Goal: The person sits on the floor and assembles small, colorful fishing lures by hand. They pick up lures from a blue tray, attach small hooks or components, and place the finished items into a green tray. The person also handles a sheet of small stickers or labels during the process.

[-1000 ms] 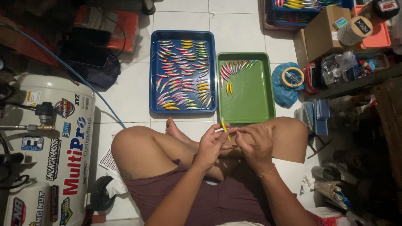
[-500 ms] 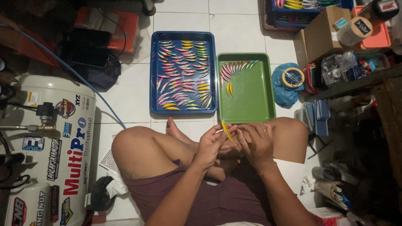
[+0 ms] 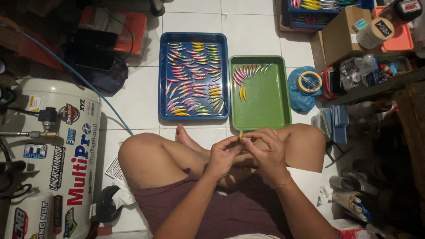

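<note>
Small yellow lure (image 3: 241, 137), slim, pinched between left hand (image 3: 222, 156), right hand (image 3: 264, 150)

On the floor (image 3: 137, 102) ahead of my crossed legs I see two trays side by side: the fuller tray (image 3: 194, 76) left, the sparser tray (image 3: 259, 93) right, lures inside both. A tank (image 3: 53, 159) lies at my left, boxes (image 3: 338, 37) far right.
</note>
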